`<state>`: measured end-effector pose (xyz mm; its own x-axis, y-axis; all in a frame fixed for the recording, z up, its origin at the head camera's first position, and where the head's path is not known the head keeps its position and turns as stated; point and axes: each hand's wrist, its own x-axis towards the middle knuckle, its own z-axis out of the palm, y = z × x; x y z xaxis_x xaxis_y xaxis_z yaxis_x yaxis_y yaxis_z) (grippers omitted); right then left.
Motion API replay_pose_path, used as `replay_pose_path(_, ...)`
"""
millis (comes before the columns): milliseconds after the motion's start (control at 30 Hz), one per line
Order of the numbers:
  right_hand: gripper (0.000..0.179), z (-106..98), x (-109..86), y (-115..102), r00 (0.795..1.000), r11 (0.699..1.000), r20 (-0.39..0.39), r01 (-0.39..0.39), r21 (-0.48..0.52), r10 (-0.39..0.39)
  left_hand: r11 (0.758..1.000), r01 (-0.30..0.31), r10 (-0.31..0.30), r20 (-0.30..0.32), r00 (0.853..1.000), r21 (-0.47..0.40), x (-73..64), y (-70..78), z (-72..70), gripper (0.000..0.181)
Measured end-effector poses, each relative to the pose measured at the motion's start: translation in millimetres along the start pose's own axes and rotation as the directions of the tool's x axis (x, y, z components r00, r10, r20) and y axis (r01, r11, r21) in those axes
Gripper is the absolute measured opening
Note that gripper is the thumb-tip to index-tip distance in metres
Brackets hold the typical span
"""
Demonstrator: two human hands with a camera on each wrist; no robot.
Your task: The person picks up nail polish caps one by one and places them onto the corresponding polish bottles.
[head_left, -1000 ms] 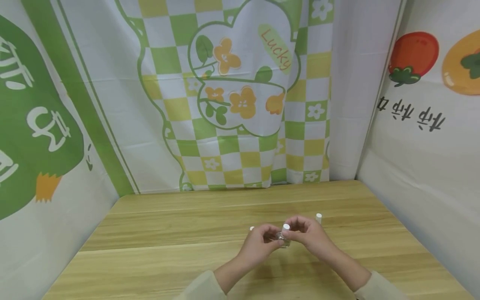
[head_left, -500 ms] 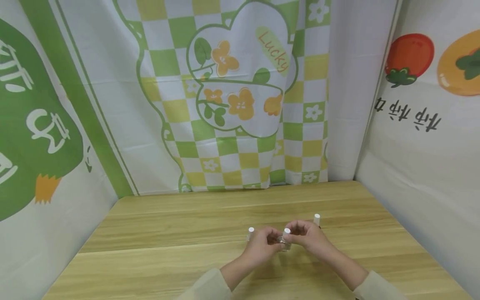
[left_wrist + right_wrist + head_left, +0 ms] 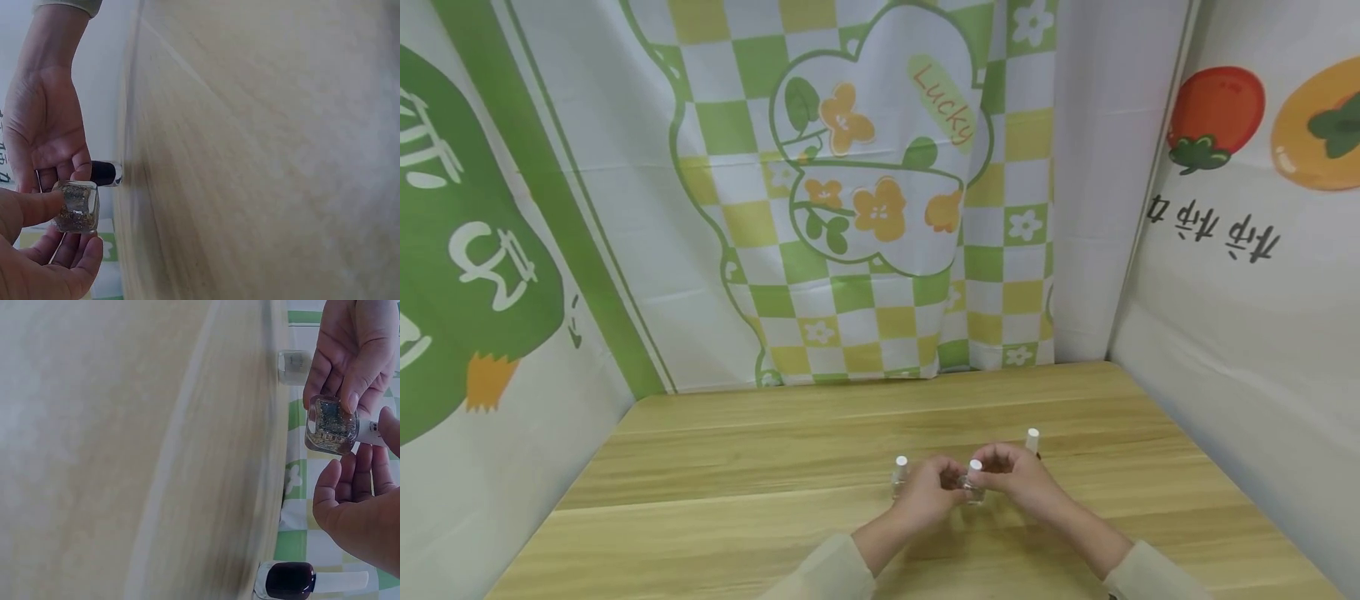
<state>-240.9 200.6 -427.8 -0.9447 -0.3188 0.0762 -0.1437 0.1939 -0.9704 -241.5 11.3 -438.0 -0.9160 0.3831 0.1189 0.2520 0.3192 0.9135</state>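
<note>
Between my hands is a clear glass nail polish bottle (image 3: 974, 493) with glitter inside and a white cap (image 3: 975, 467). My left hand (image 3: 927, 492) holds its glass body, thumb on one face, as the left wrist view shows on the glitter bottle (image 3: 78, 207). At the other end, my right hand (image 3: 1022, 477) pinches the white cap (image 3: 370, 432) between thumb and fingers. The bottle is held just off the wooden table; the cap sits on it. In the right wrist view, the fingers below the cap are curved.
A pale nail polish bottle (image 3: 294, 367) with a white cap (image 3: 902, 462) stands left of my left hand. A dark nail polish bottle (image 3: 289, 580) stands beyond my right hand, its white cap (image 3: 1033, 434) showing. Printed curtains (image 3: 865, 317) border the wooden table (image 3: 737, 467).
Both hands and the glitter bottle have shifted slightly right and down in the head view. More of the pale bottle at the left has come into sight. The grips look the same.
</note>
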Motion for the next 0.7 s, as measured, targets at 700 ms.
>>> replay_pose_path(700,0.031,-2.2,2.5,9.5,0.999,1.0,0.029,-0.022,0.006,0.022,1.0,0.026,-0.027,0.016,1.0,0.002,3.8,-5.7,5.0,0.021)
